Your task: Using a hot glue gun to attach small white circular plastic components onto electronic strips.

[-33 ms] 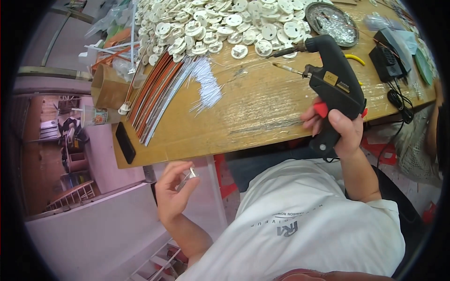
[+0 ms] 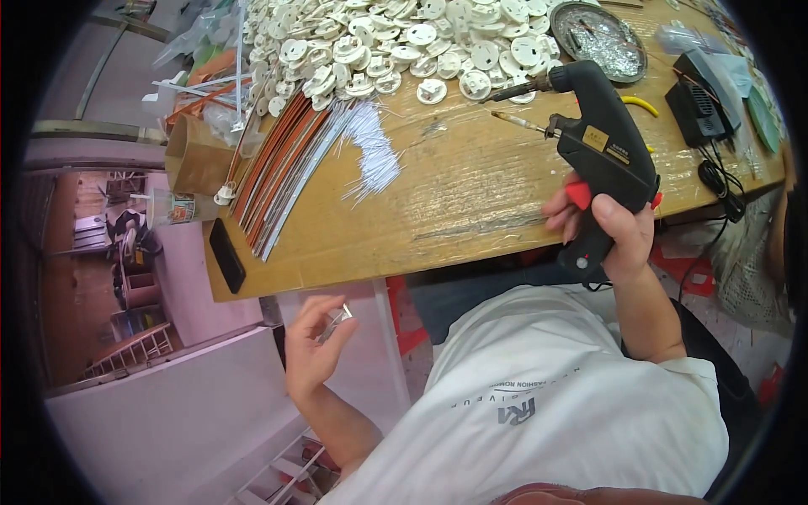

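Note:
In my right hand [image 2: 627,240] is a black soldering gun [image 2: 599,151] with a red trigger. My fingers wrap round its grip, and its tip and thin feed tube point left over the table [image 2: 454,206]. Lower down on the left, off the table's front edge, my left hand [image 2: 311,349] pinches a small pale piece [image 2: 346,313] between thumb and forefinger. That piece is too small to name. A heap of round white plastic discs [image 2: 421,34] covers the far part of the table.
Long brown and white strips or wires [image 2: 282,181] lie beside a pile of short white wires [image 2: 374,160]. A black phone [image 2: 225,255] rests at the left corner. At the far right are a round metal tray [image 2: 627,67] and a black power unit [image 2: 694,109] with its cord.

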